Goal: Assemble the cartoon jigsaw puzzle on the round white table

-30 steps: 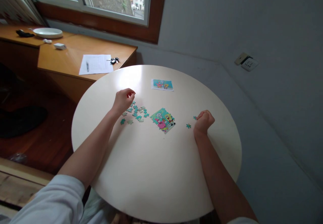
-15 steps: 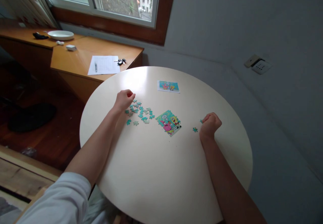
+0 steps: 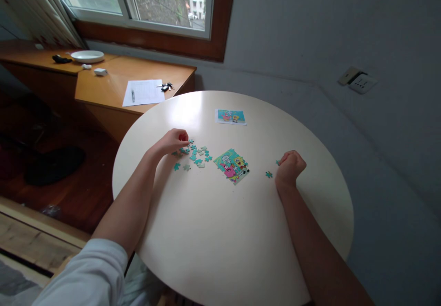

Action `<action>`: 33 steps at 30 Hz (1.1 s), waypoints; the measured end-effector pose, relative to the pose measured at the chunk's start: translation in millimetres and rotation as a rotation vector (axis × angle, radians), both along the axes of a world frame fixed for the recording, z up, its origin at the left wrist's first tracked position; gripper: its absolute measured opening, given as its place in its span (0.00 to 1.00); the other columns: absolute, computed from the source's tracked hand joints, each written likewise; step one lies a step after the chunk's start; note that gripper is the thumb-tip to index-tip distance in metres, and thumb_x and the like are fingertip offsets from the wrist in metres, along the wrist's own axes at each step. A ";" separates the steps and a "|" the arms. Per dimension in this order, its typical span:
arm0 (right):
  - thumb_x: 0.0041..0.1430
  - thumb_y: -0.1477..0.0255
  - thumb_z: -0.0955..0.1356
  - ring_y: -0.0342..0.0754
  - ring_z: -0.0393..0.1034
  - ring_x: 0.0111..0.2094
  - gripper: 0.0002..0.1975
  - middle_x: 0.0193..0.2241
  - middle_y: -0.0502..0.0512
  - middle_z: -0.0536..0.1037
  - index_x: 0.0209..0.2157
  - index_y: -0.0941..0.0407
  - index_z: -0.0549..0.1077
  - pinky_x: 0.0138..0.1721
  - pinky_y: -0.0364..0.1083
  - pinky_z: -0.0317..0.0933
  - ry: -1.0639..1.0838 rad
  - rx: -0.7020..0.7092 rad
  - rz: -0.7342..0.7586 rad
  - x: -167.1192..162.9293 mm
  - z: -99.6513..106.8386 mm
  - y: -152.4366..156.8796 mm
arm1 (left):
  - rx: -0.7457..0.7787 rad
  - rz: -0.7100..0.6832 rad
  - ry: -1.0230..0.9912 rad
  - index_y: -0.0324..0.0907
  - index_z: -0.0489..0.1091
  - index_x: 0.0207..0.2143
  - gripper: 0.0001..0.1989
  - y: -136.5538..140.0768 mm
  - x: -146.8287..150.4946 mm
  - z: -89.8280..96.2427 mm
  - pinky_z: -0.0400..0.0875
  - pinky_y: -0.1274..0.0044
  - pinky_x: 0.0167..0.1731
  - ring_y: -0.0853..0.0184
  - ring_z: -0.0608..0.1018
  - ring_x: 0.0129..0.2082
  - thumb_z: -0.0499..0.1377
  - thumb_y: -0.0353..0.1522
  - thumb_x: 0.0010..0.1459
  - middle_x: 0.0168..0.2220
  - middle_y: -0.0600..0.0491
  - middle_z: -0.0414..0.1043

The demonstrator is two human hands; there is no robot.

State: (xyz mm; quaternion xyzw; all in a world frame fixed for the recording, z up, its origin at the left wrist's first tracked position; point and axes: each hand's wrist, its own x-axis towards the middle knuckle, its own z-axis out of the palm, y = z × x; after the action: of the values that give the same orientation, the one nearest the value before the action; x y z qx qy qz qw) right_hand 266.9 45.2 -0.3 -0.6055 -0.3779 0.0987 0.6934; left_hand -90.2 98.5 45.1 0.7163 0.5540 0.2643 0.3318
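Note:
My left hand (image 3: 175,140) hovers over the left edge of a scatter of loose teal jigsaw pieces (image 3: 200,153). Its fingers are curled together, and whatever may be between them is hidden. My right hand (image 3: 291,167) rests closed on the table at the right. A small teal jigsaw piece (image 3: 277,162) peeks out at its fingertips; whether it is gripped I cannot tell. Another jigsaw piece (image 3: 268,174) lies just left of that hand. Between the hands is a partly joined jigsaw puzzle (image 3: 231,166) with cartoon figures, its edges uneven.
The round white table (image 3: 220,232) carries a small printed cartoon picture (image 3: 230,117) toward the back. Behind it on the left, a wooden desk (image 3: 113,71) holds a paper sheet (image 3: 144,92) with a pen, keys (image 3: 166,87), a small white box (image 3: 100,72) and a white plate (image 3: 87,57).
My left hand has moved slightly right and toward me, over the loose pieces. The right hand stays in place. The view has shifted a little.

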 end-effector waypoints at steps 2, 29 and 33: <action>0.50 0.73 0.57 0.40 0.49 0.16 0.13 0.12 0.44 0.54 0.14 0.54 0.55 0.19 0.41 0.43 -0.004 -0.002 -0.001 0.9 -1.2 0.4 | -0.010 0.019 -0.016 0.41 0.65 0.21 0.05 0.1 1.4 -1.1 0.59 0.79 0.17 0.71 0.67 0.18 0.58 0.33 0.41 0.19 0.57 0.64; 0.49 0.76 0.57 0.40 0.49 0.17 0.13 0.11 0.44 0.53 0.13 0.54 0.55 0.19 0.41 0.43 -0.020 -0.037 0.041 -5.7 5.8 -1.4 | 0.308 -0.026 0.189 0.41 0.76 0.33 0.11 -5.2 40.4 -25.8 0.64 0.72 0.39 0.66 0.72 0.31 0.59 0.38 0.52 0.34 0.50 0.73; 0.49 0.75 0.56 0.40 0.48 0.17 0.13 0.11 0.44 0.52 0.13 0.54 0.54 0.20 0.41 0.42 -0.001 -0.042 0.044 -6.1 4.4 -0.3 | 0.316 -0.051 0.273 0.42 0.76 0.33 0.10 -3.8 42.7 -30.8 0.62 0.70 0.43 0.65 0.72 0.33 0.61 0.38 0.51 0.34 0.50 0.72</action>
State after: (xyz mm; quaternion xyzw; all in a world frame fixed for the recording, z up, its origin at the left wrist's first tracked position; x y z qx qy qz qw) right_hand 260.8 44.9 4.1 -0.6116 -0.3891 0.1215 0.6781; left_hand -47.5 94.7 14.3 0.8023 0.5272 0.2399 0.1440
